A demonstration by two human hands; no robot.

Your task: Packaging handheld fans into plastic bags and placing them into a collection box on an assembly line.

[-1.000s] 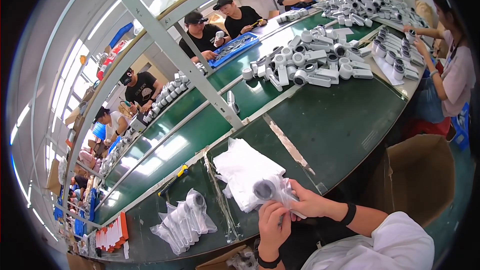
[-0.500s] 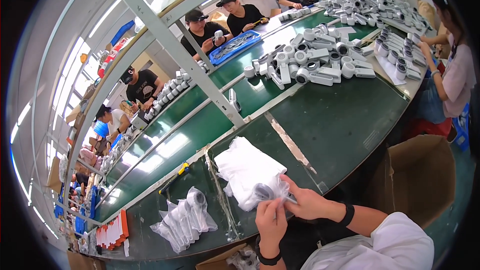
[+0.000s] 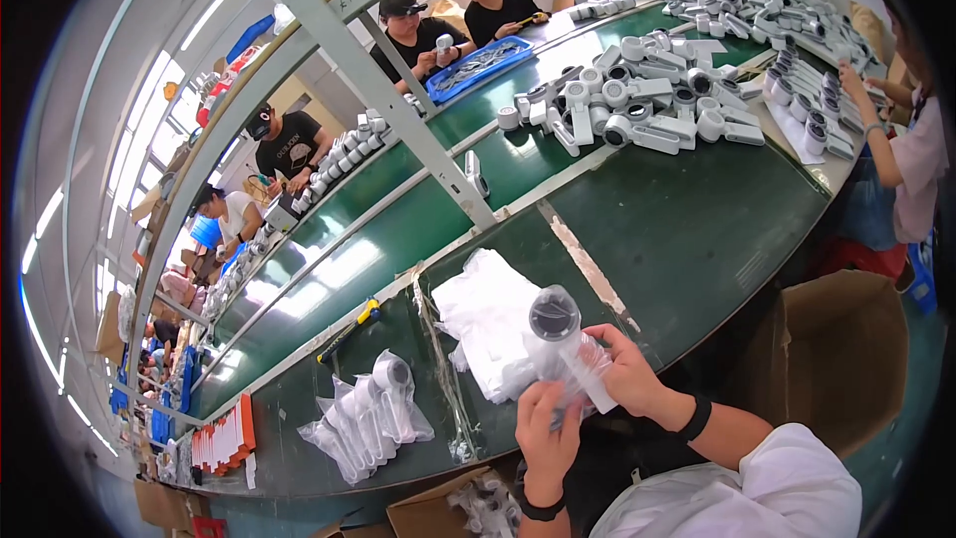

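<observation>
Green worktable (image 3: 697, 204) bears white stack (image 3: 483, 314). Bagged device (image 3: 555, 317), dark round face upward, overlaps stack's right side in view, held between both hands. Right hand (image 3: 632, 374) grips its right flank through film; left hand (image 3: 546, 438) seems to pinch lower end. Best, in judgement: right steadies, left gathers film evenly, lightly. Bag mouth hidden behind fingers; left fingertips' exact contact unclear.

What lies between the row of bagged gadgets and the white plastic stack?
A ragged strip running across the green tabletop, as the head view shows.
</observation>
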